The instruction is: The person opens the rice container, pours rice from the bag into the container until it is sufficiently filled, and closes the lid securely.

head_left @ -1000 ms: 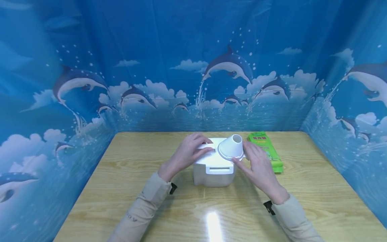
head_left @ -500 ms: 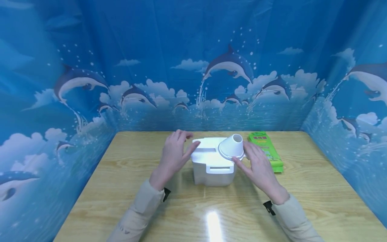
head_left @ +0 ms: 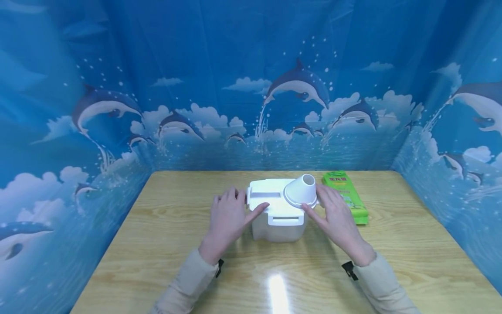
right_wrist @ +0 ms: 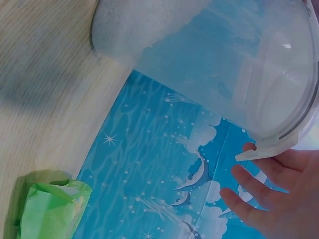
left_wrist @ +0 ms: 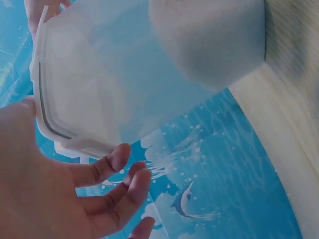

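Note:
A translucent storage container [head_left: 278,233] with a white lid [head_left: 266,199] stands upright on the table, a white cone-shaped spout [head_left: 300,192] rising from the lid's right side. Pale contents [left_wrist: 224,42] fill its lower part. My left hand [head_left: 228,216] grips the lid's left edge, thumb on top and index fingertip at the side latch [left_wrist: 87,149]. On the other side my right hand [head_left: 338,216] holds the lid's right edge, thumb by the spout's base. In the right wrist view, a side latch [right_wrist: 254,152] sticks outward over the right fingers, whose thumb is hidden.
A green printed packet [head_left: 348,196] lies on the wooden table [head_left: 172,209] behind my right hand. Blue dolphin-patterned curtains [head_left: 219,96] enclose the table at the back and both sides.
My left hand lets go of the top of the lid, moves left off it, then comes down to its left edge. The right hand and the container stay put.

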A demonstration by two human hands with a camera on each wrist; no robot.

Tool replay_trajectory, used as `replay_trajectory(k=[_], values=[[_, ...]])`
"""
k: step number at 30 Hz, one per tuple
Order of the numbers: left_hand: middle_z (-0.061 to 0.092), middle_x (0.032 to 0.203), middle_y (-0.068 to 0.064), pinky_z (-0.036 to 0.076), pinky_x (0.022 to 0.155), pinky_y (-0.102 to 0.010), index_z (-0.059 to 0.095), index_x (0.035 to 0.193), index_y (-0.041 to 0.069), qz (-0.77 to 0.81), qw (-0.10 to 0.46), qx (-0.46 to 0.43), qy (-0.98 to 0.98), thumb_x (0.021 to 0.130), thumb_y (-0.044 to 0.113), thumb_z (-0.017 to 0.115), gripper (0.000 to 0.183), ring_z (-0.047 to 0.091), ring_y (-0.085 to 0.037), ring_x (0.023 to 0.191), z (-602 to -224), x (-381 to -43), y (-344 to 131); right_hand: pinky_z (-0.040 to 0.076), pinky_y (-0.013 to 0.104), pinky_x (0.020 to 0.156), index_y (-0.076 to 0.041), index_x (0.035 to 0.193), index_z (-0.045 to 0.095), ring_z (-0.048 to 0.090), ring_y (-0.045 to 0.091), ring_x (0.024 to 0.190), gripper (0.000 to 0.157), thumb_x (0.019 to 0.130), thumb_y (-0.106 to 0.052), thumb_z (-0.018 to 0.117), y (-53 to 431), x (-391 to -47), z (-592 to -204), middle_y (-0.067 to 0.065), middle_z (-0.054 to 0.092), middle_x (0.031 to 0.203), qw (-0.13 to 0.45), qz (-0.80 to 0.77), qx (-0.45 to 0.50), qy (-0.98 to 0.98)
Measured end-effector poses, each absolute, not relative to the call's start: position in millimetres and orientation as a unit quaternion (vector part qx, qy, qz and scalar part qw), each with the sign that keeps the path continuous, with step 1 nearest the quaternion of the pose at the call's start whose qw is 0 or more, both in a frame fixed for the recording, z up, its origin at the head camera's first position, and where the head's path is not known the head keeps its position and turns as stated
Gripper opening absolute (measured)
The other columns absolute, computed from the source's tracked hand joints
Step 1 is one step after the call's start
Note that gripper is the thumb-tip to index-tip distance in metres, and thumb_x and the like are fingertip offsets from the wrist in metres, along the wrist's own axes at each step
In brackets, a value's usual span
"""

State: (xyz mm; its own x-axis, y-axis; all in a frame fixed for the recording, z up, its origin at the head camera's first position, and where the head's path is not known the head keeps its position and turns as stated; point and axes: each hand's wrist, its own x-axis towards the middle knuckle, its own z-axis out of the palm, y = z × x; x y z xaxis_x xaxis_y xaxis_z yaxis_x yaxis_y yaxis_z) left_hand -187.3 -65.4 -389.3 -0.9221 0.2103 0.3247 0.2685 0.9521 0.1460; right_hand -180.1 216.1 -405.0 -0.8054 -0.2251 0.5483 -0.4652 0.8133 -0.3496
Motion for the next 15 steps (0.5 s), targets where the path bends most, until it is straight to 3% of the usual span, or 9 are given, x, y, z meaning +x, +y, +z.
replay_trajectory(k=[7, 15], values=[[0.056, 0.086, -0.006, 0.05, 0.072, -0.038, 0.061, 0.093, 0.007, -0.128, 0.182, -0.154, -0.963, 0.1, 0.066, 0.039, 0.063, 0.053, -0.02, 0.076, -395.4, -190.4, -62.7, 0.035, 0.065, 0.111, 0.002, 0.141, 0.052, 0.047, 0.046, 0.133, 0.063, 0.098, -0.04, 0.066, 217.0, -179.6, -404.4, 0.026, 0.054, 0.142, 0.242, 0.236, 0.186, -0.923], [0.055, 0.084, -0.008, 0.05, 0.065, -0.033, 0.062, 0.092, 0.002, -0.143, 0.207, -0.185, -0.95, 0.102, 0.048, 0.044, 0.05, 0.051, -0.021, 0.075, -401.4, -193.4, -61.2, 0.037, 0.064, 0.11, 0.003, 0.144, 0.051, 0.048, 0.045, 0.132, 0.065, 0.098, -0.039, 0.066, 215.6, -179.4, -405.0, 0.026, 0.053, 0.144, 0.234, 0.238, 0.181, -0.925]])
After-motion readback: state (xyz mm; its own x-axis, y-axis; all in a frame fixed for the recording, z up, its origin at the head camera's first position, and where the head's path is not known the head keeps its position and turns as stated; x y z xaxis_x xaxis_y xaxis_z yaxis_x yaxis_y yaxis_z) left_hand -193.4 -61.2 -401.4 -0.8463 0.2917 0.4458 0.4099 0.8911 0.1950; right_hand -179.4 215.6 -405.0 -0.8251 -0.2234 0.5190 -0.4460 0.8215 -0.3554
